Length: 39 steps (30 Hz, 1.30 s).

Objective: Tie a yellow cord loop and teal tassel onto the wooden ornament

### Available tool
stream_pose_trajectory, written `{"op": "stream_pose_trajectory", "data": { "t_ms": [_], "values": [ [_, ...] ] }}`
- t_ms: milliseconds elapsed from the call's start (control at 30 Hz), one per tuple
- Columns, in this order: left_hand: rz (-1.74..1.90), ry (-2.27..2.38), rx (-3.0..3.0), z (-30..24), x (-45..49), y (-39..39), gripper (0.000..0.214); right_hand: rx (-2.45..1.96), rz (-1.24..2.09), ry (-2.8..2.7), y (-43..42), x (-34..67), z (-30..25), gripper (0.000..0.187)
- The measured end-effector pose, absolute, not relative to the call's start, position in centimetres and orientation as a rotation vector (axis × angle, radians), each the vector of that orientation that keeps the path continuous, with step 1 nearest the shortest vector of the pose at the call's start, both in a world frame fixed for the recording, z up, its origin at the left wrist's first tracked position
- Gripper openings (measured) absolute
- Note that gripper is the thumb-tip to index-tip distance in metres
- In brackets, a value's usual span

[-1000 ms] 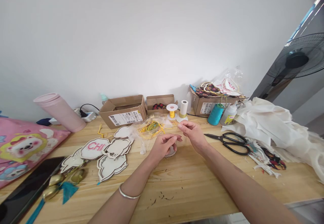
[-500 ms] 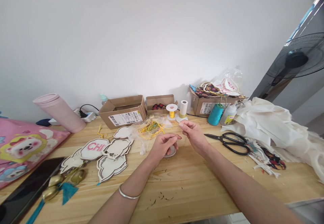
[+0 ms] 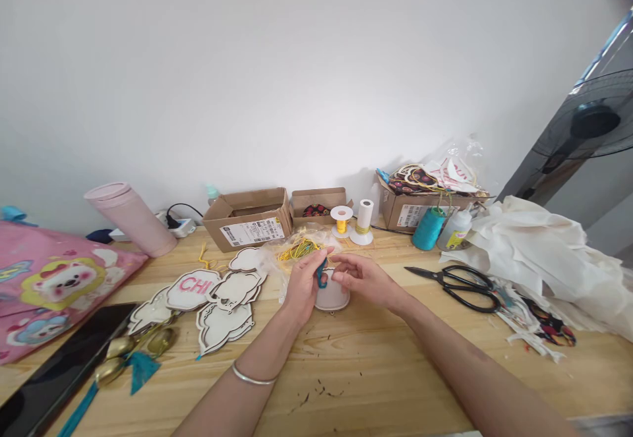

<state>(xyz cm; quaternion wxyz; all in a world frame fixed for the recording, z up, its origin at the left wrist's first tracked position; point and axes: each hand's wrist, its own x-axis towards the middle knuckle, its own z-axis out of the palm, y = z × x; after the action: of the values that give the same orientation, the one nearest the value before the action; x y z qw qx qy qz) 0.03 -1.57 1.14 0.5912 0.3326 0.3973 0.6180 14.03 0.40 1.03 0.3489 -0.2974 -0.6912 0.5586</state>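
Note:
My left hand [image 3: 302, 285] is closed, thumb and fingers pinching a small bundle of teal thread [image 3: 322, 273] that looks like a short tassel or loop. Close on its right, my right hand [image 3: 364, 280] has its fingers bent and apart from the thumb, pointing toward the thread. I cannot make out anything held in it. Beneath both hands a pale plaque [image 3: 332, 301] with a rounded edge lies on the wooden table [image 3: 376, 384]; its upper part is partly covered by the fingers.
Behind the hands lie tangled yellow cords [image 3: 299, 248] on clear plastic, with thread spools [image 3: 341, 222] farther back. Black scissors [image 3: 459, 285] and white fabric [image 3: 539, 259] are on the right. Cloud-shaped plaques [image 3: 225, 321], brass bells [image 3: 111, 371] and a phone [image 3: 59, 371] occupy the left.
My hands have come closer together. The teal thread now shows in my left hand, and more of the pale plaque is uncovered. The view has shifted slightly left.

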Motion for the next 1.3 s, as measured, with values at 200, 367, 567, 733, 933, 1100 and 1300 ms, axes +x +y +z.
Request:
{"op": "stream_pose_trajectory", "data": {
  "t_ms": [200, 367, 567, 733, 933, 1100, 1300],
  "values": [
    [1.46, 0.826, 0.591, 1.1, -0.2, -1.2, 0.02, -0.783, 0.882, -2.127, 0.4, 14.4, 0.7, 0.029],
    [1.465, 0.798, 0.546, 1.3, -0.4, -1.1, 0.013, -0.787, 0.646, -2.277, 0.1, 14.8, 1.7, 0.028],
    [1.449, 0.877, 0.525, 1.5, -0.5, -1.2, 0.011, -0.748, 0.548, -2.382, -0.6, 14.6, 2.0, 0.028],
    [1.408, 0.868, 0.516, 2.1, -0.5, -1.3, 0.013, -0.748, 0.615, -2.329, -0.3, 15.0, 2.0, 0.027],
    [1.395, 0.79, 0.566, 2.2, -1.0, -1.3, 0.018, -0.828, 0.749, -2.188, 1.0, 15.6, 1.8, 0.032],
    [1.296, 0.978, 0.865, 1.9, -0.7, -1.6, 0.022, -0.884, 0.622, -2.05, 1.4, 15.9, 1.9, 0.031],
    [1.213, 1.18, 1.199, 1.9, -0.1, -1.9, 0.038, -1.001, 0.741, -1.868, 1.3, 15.8, 2.6, 0.032]
  ]
}}
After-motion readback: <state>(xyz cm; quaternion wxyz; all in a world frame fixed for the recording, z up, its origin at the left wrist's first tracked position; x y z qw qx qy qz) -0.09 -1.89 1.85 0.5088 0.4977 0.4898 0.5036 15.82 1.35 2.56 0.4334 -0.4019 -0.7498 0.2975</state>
